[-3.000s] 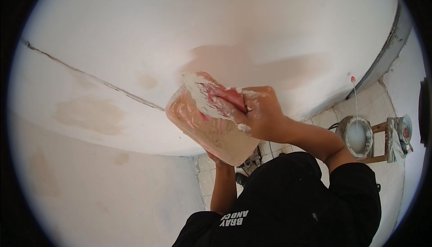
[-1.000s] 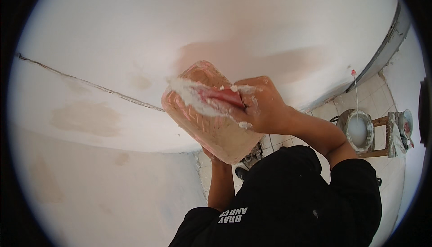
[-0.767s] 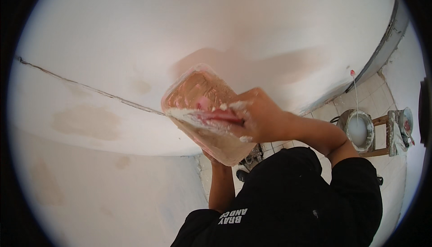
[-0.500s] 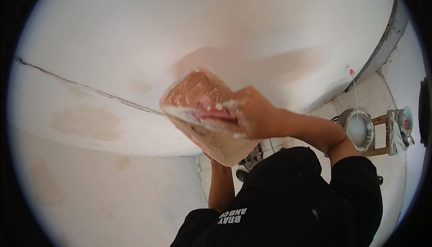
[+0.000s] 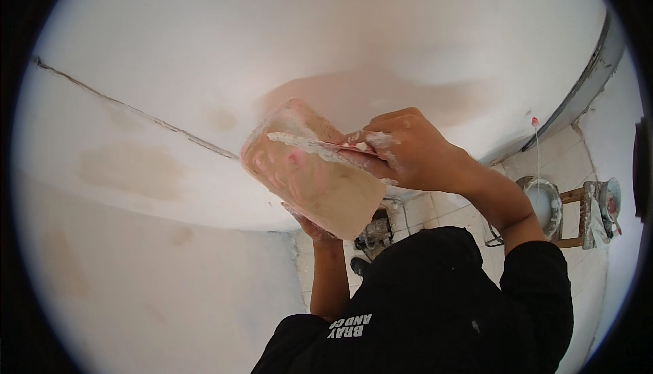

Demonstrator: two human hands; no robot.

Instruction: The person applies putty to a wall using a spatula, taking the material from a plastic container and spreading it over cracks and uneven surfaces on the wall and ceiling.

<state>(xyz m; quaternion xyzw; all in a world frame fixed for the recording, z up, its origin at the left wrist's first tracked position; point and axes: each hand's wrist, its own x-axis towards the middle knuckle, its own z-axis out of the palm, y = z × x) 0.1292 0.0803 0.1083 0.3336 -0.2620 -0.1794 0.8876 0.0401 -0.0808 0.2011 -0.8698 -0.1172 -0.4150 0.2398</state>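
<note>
A rectangular plasterer's board (image 5: 340,200), smeared with pale pinkish filler, is held up at a tilt before the wall. My left hand (image 5: 314,228) supports it from beneath and is closed at its lower left edge; most of those fingers are hidden. Above the board, my right hand (image 5: 416,151) grips a putty knife (image 5: 303,144) with a reddish handle. Its blade shows nearly edge-on, coated in whitish filler, and lies over the board's surface; whether it touches, I cannot tell. White paste marks my right fingers.
A white wall (image 5: 204,20) with brownish patches and a long crack (image 5: 143,112) fills the left and top. At right, a bucket (image 5: 544,204) of whitish liquid with a thin stick stands by a wooden stool (image 5: 571,219) bearing a bowl (image 5: 612,197). Tiled floor (image 5: 432,207) lies below.
My right hand has moved up and to the right, turning the putty knife more edge-on. Filler on the board looks smoother and paler. The board has shifted slightly.
</note>
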